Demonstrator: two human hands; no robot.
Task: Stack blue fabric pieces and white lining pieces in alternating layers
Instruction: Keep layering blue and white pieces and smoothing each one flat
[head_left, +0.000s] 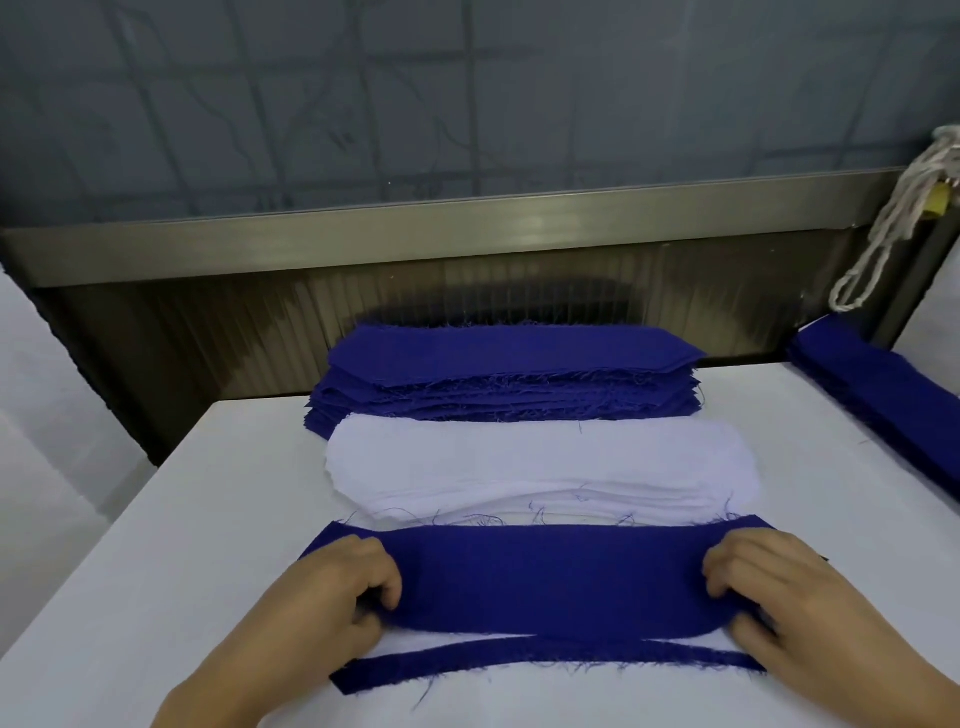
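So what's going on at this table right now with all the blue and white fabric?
A person is layering fabric. The left hand and right hand each grip one end of a blue piece, laying it onto the near stack, where white lining and another blue layer show underneath. Behind it lie a white pile and a blue pile, both on the table. More blue pieces lie at the right.

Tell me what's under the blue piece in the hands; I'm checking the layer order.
Under the blue fabric piece, a white lining layer shows, then another blue fabric piece. Anything lower is covered.
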